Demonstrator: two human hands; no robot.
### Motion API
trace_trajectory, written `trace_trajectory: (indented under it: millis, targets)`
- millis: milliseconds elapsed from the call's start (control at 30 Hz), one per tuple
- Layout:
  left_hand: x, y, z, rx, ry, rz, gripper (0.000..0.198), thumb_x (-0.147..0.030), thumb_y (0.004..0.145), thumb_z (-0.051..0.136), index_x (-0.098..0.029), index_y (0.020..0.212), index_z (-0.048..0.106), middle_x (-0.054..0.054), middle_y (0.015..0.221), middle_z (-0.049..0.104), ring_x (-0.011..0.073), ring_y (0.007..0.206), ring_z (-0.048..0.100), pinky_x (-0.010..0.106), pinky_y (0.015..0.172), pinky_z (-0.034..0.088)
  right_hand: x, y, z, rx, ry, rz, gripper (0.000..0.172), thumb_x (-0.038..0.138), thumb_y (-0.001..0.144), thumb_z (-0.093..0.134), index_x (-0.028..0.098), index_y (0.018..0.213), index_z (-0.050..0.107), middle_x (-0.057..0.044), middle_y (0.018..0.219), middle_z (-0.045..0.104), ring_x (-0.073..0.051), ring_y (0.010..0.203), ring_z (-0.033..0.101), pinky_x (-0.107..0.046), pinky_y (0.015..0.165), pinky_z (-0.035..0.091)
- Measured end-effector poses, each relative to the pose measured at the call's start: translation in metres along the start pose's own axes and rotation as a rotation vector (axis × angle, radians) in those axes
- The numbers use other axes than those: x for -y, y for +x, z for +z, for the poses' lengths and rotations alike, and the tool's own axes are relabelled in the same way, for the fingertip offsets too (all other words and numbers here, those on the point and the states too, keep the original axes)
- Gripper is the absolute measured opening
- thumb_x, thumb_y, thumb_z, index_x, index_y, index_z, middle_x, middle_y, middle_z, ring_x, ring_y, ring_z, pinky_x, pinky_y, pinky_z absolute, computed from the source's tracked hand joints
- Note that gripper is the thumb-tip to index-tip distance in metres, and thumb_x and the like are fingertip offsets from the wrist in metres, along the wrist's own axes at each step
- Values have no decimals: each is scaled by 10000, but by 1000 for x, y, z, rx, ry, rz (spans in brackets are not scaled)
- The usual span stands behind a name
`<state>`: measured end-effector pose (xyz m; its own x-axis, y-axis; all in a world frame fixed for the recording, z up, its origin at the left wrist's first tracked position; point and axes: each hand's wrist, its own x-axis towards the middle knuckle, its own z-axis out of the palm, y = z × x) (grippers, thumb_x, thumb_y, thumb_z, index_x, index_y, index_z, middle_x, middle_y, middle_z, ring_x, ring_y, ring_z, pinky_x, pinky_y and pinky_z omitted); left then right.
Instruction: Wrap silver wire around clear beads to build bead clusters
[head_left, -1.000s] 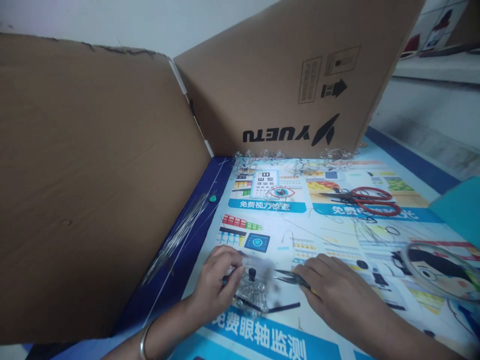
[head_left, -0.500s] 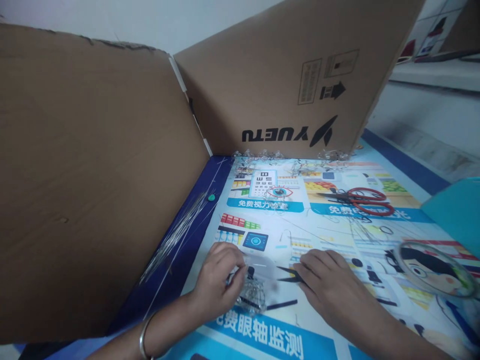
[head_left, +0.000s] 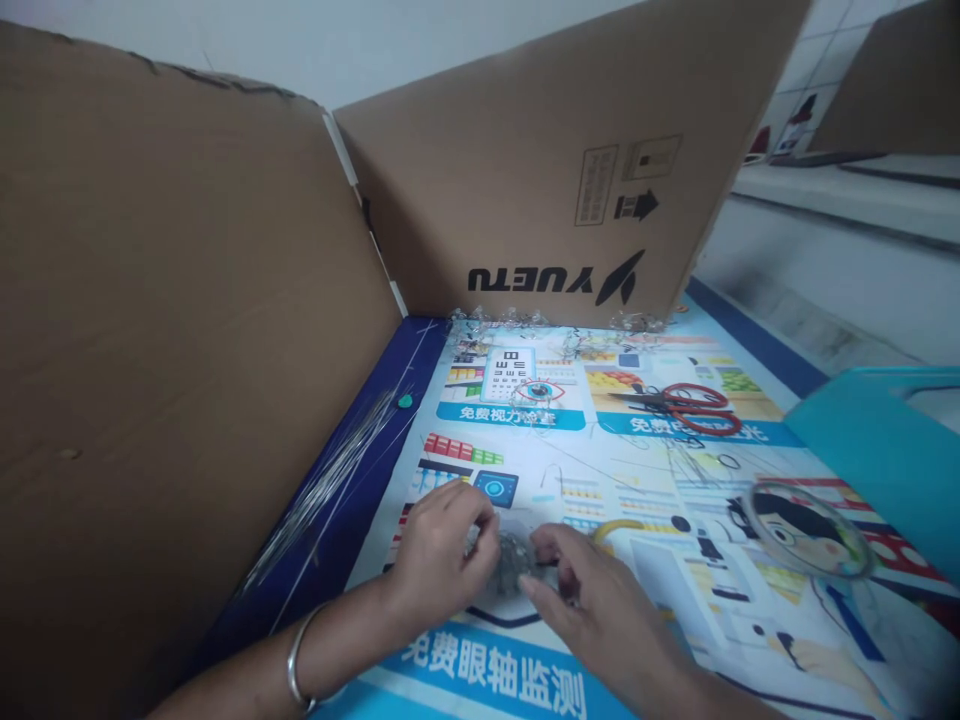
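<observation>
A clear, glittery wire-and-bead piece (head_left: 511,562) lies between my two hands, slightly blurred. My left hand (head_left: 448,545), with a silver bangle on its wrist, is closed in a pinch at the piece's left edge. On the other side, my right hand (head_left: 600,605) has its thumb and forefinger apart, close to the piece's right edge. A curved yellow handle (head_left: 630,526) shows just beyond the right hand's knuckles; the rest of that tool is hidden.
Red-handled scissors (head_left: 694,408) lie farther back. Thin wires (head_left: 330,480) are bundled along the left edge, near a green bit (head_left: 405,401). Cardboard panels (head_left: 510,190) wall the left and back. A round clear dish (head_left: 810,530) and a turquoise box (head_left: 877,430) are on the right.
The dark-tipped tool that was in my right hand no longer shows its points, and a yellow handle appears beyond the hand. My right hand has moved left to the wire-and-bead piece.
</observation>
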<state>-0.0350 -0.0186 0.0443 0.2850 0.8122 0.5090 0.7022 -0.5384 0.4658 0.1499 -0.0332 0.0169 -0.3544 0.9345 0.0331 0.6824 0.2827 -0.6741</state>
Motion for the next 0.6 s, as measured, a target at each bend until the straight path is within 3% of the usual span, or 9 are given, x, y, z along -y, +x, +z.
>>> trace_trajectory:
  millis: [167,400,600]
  targets:
    - [3,-1,-1,-1,-94,-97,150,-115,791,459,-176,655,476,-18,604,511,121,577,493,223,544,371,-2,9,7,-4,154,1,65,235,796,502,210,817,558,25,614,582,-156,561,562,-240,497,410]
    - [6,0,0,69,-252,-302,170,-152,803,477,-176,635,466,-43,562,464,100,513,456,194,490,357,0,15,10,-43,266,8,80,219,802,491,203,748,548,28,601,567,-141,553,543,-233,496,403]
    - [3,1,1,95,-247,-223,150,-173,827,462,-176,690,523,-12,626,527,138,607,522,221,537,409,1,17,8,-100,202,-120,122,148,794,461,195,767,571,7,672,569,-136,590,542,-241,547,415]
